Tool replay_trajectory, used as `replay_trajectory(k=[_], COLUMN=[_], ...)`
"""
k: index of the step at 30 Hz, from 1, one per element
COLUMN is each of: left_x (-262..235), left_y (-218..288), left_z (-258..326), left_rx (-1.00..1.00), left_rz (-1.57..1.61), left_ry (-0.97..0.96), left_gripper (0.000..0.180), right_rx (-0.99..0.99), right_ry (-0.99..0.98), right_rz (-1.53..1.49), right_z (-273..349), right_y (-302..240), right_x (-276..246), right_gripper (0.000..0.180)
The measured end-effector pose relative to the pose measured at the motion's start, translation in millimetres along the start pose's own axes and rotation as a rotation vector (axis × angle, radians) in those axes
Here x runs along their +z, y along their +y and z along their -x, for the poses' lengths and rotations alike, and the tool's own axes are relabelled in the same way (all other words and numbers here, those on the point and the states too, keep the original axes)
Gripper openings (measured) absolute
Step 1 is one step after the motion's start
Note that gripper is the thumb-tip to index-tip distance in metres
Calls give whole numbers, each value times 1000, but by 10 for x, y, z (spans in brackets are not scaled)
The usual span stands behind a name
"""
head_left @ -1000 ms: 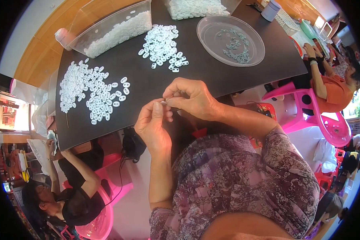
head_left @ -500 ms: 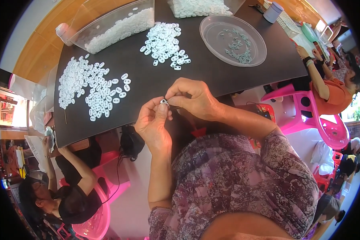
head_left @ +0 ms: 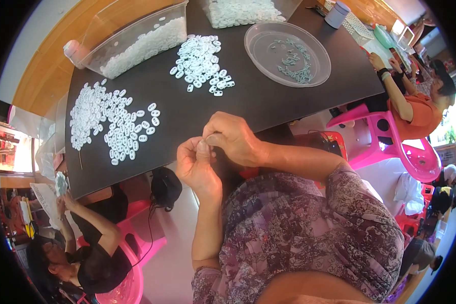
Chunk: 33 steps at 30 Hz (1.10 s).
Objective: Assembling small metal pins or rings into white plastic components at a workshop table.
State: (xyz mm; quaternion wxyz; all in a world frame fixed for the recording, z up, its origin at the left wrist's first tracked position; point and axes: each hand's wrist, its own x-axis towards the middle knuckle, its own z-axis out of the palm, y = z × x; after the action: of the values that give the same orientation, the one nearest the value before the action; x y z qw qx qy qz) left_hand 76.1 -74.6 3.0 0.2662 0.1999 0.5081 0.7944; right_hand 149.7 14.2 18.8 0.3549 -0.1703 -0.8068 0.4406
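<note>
Just off the near edge of the table, my two hands meet fingertip to fingertip. My left hand is closed, thumb pressed against the fingers around a small white plastic piece that is now almost wholly covered. My right hand pinches thumb and forefinger at the same spot; anything in that pinch is hidden. Beyond them lie a pile of small white oval pieces with two holes and, at the left, another spread of white oval pieces. A round clear tray at the right holds many small grey-green pins or screws.
A clear bin of white pieces stands at the back left, another bin at the back. A lidded cup sits at the far right corner. People sit at both sides, near a pink chair and the dark table.
My fingers have closed over the white piece, which showed a dark hole before. My right hand has shifted slightly left and down. The tabletop sits lower at the left through a head tilt.
</note>
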Motion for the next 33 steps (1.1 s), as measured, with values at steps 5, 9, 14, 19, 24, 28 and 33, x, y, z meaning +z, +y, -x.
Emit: replay_trajectory(k=[5,9,14,19,24,28,33], left_x=[-9,-6,-29,-9,-17,-19,-28], left_y=[13,20,71,78,80,85,88], left_z=[-47,-96,-125,-144,-157,-164,-171], left_rx=[16,-28,-140,-136,-128,-144,-144], left_rz=[41,80,125,85,73,76,86], left_ry=[-37,-46,-30,-38,-49,-38,-37], left_gripper=[13,12,9,9,8,8,8], right_rx=[-36,-176,-180,-193,-194,-203,-162], right_ry=[4,-78,100,60,-19,-54,-44], right_rz=[15,156,518,783,881,859,720], right_z=[-54,-150,-407,-535,-612,-634,-679], right_y=[17,-8,299,614,715,686,645], right_x=[-16,-186,-595,-718,-691,-666,-707], right_gripper=[3,4,5,7,7,7,9])
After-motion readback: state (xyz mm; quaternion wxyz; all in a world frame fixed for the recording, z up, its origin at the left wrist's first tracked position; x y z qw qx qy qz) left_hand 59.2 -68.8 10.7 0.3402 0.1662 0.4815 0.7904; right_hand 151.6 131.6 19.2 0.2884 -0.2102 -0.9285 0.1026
